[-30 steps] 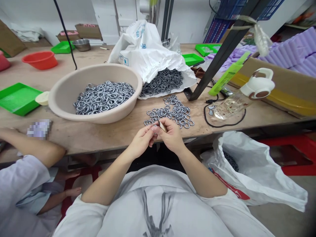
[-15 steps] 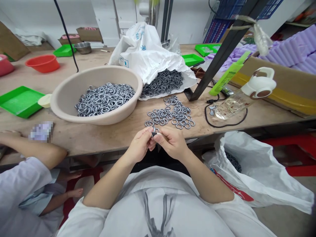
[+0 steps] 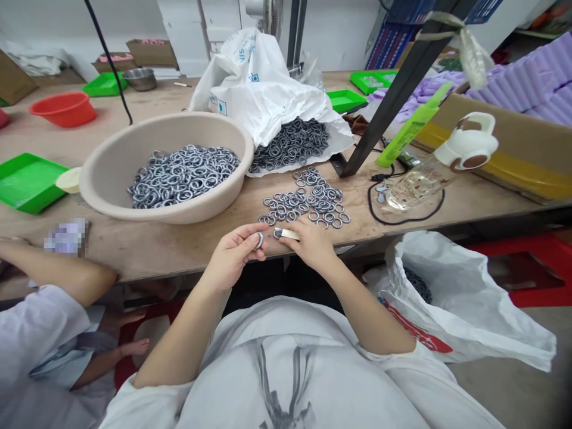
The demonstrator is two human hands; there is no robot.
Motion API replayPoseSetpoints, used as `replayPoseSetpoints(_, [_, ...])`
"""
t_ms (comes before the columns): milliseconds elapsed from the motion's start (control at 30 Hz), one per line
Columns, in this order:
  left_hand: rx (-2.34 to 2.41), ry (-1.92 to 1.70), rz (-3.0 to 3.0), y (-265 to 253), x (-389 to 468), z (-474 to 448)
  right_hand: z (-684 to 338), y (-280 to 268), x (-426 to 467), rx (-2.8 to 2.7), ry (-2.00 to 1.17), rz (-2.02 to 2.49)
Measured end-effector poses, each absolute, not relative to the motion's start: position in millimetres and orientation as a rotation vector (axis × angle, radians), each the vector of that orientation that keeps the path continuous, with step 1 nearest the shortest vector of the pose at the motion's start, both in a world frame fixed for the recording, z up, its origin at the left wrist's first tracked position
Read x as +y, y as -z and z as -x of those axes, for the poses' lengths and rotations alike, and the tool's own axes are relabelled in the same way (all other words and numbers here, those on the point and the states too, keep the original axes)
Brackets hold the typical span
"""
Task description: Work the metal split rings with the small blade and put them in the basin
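**One ring in the L hand, a small tool in the R, at the table's edge**

Nearest, we are seeing the L hand (image 3: pixel 236 253) pinching one grey ring (image 3: pixel 260 240) btwn thumb and fingers. Just beside it, the R hand (image 3: pixel 315 243) is gripping a short pale tool (image 3: pixel 291 234) w/ a dark end, where a second ring (image 3: pixel 276 233) is showing. Both hands are sitting nr the front edge of the table (image 3: pixel 174 250); below R, a white sack (image 3: pixel 465 298) is gaping open. Beyond the hands, loose rings (image 3: pixel 308 202) are lying in an overlapping patch. Farther back, a beige basin (image 3: pixel 167 214) (L) is holding many more, and a white bag (image 3: pixel 257 77) is showing others at its mouth. Farthest R, purple rolls (image 3: pixel 527 83) are filling a carton (image 3: pixel 500 146).

Re risks, we are judging a dropped ring likeliest: the pinch is covering little of it, and the edge is close. If the tool's end is sharp, a slip could be nicking a finger.

Re visibility, the R hand is covering part of the tool; its end is too small to identify, and we aren't able to tell if it is touching the second ring. The bag's folds are hiding its depth; at L, a co-worker's arm (image 3: pixel 67 265) is running out of frame beside a pixelated packet (image 3: pixel 66 236).
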State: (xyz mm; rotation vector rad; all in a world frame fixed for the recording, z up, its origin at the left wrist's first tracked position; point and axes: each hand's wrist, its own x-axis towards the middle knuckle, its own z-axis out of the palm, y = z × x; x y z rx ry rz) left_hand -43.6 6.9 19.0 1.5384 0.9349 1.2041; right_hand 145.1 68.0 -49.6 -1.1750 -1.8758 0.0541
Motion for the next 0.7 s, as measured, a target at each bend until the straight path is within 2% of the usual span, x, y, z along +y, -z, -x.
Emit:
replayPoseSetpoints(233, [1.019, -1.473, -1.346, -22.3, 15.2, 48.0, -141.8, 39.9, 71.5, -2.026, 0.156, 1.163])
replayPoseSetpoints(500, [1.029, -1.544, -1.335, -21.7, 16.7, 51.9, -135.7, 30.0, 77.0, -2.1, 0.168, 1.095])
replayPoseSetpoints(567, [1.033, -1.596, -1.409, -15.9, 17.6, 49.4, -132.0, 31.8, 80.0, -2.009, -0.054, 0.968])
replayPoseSetpoints(700, [1.058, -1.541, -1.613, -0.8, 19.2, 35.5, -120.2, 38.8, 74.6, -1.606, -0.857, 0.371])
